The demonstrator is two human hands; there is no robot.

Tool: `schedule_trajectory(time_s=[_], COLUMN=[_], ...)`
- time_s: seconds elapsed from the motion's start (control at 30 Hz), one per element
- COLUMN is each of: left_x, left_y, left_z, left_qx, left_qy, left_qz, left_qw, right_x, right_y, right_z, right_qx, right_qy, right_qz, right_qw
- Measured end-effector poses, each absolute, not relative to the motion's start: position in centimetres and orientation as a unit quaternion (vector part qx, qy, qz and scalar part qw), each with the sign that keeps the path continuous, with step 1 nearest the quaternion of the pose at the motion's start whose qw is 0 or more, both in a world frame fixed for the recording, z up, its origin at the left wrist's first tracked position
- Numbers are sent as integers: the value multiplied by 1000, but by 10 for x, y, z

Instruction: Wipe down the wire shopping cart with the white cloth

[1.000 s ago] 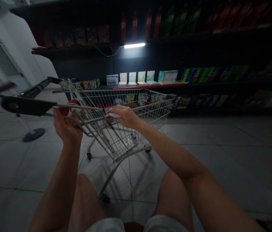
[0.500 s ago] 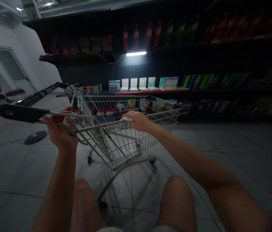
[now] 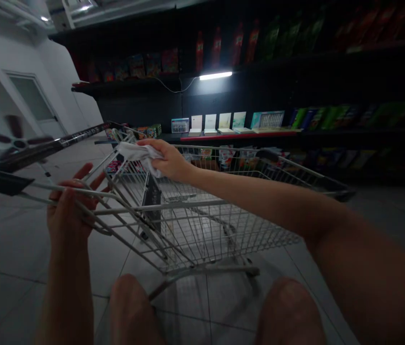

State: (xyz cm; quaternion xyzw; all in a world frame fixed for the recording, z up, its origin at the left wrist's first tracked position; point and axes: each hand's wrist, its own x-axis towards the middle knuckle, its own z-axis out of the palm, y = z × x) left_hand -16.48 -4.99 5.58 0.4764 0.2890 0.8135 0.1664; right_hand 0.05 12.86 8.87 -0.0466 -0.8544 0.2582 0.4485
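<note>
A metal-wire shopping cart stands before my knees, its black handle off to the left. My left hand curls round the side rail near the handle end, thumb on the near side and fingers somewhat apart beyond it. A crumpled white cloth is in my right hand, which reaches across the cart's basket to the upper part of its back end. The cloth lies over the wires there, so its exact contact is partly hidden.
Dark shelves run behind the cart with bottles, packets and upright books. A lit tube lamp hangs under one shelf. At the left are a fan and a door.
My right hand has moved left from the near side rail to the cart's back end, with more cloth showing. The cart has turned and come closer; my left hand still holds its rail.
</note>
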Motion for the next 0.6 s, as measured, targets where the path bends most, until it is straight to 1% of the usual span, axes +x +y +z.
schedule_trajectory(time_s=[0.1, 0.2, 0.43, 0.5, 0.6], left_x=[-175, -177, -179, -183, -185], left_y=[-51, -54, -61, -62, -63], left_z=[57, 55, 50, 48, 46], left_qx=[491, 490, 490, 499, 505], left_qy=[269, 268, 287, 290, 301], left_qz=[810, 813, 811, 805, 798], left_qw=[177, 164, 144, 140, 133], right_x=[-42, -69, -82, -73, -52], right_y=[122, 111, 120, 127, 143], right_z=[72, 43, -25, -50, -90], right_qx=[20, 54, 103, 117, 166], right_qy=[-873, -887, -913, -929, -953], right_qz=[209, 175, 83, 57, 14], right_qw=[440, 424, 385, 346, 253])
